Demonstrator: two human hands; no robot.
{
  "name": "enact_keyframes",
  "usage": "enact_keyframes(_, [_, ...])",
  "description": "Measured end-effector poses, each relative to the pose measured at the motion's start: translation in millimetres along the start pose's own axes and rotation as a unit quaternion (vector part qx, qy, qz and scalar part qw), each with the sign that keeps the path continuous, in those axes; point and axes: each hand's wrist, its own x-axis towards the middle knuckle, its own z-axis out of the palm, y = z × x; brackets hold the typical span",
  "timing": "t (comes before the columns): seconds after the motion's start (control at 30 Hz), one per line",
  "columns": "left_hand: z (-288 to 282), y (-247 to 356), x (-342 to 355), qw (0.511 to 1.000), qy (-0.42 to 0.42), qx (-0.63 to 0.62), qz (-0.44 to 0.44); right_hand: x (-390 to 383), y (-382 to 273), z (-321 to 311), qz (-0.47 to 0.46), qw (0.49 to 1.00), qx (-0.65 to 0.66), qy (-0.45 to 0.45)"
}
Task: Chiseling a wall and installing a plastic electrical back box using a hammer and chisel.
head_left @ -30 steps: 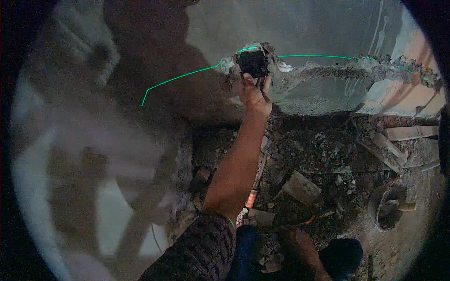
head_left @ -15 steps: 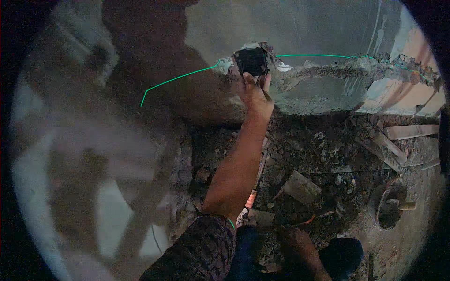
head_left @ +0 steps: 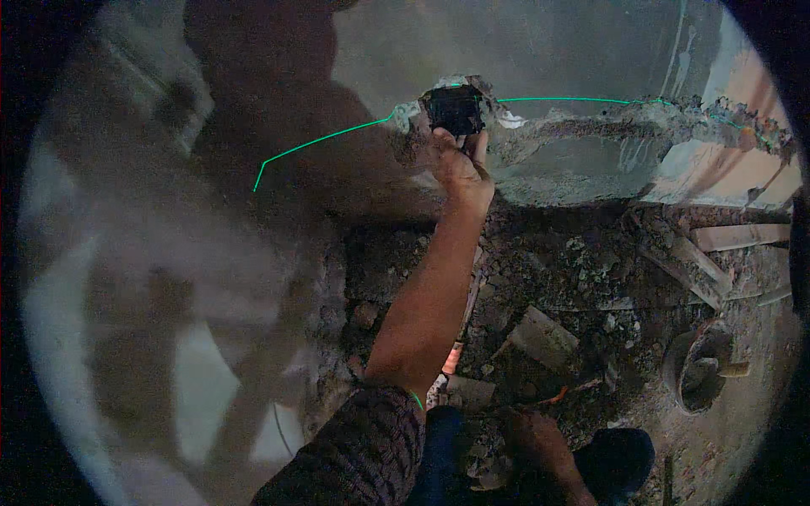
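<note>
A black square box (head_left: 454,111), apparently an electrical back box, sits in a rough broken-out hole in the grey wall (head_left: 396,51). My left hand (head_left: 462,167) reaches up and grips its lower edge, thumb and fingers closed on it. Low in the picture, in shadow, is my right hand (head_left: 530,428), near the rubble and my knee (head_left: 620,460). Its fingers are too dark to make out. Close by lies a thin tool-like thing with an orange part (head_left: 557,395); whether the right hand touches it I cannot tell.
A green laser line (head_left: 561,99) crosses the wall on both sides of the box. Rubble (head_left: 582,261) covers the ground, with a flat broken slab (head_left: 542,337) in it. To the right are wooden boards (head_left: 738,237) and a round bowl (head_left: 696,375) with a handled tool.
The black box has shifted very slightly in its hole, and a short bit of green light now shows at its top edge. Both hands stay nearly where they were.
</note>
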Motion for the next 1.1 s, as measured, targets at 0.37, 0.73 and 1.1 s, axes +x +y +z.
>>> enact_keyframes(0.37, [-14.3, -11.1, 19.9, 0.997, 0.017, -0.058, -0.057, -1.9, -3.5, 3.1, 0.045, 0.997, 0.041, 0.043])
enact_keyframes(0.73, [4.0, -4.8, -0.9, 0.999, 0.003, -0.025, -0.023, 8.8, 2.5, 12.0, 0.068, 0.972, 0.22, 0.045])
enact_keyframes(1.1, [21.7, 4.4, -7.9, 1.0, 0.003, 0.021, -0.016, 0.8, -7.7, -9.3, 0.119, 0.976, 0.166, -0.076])
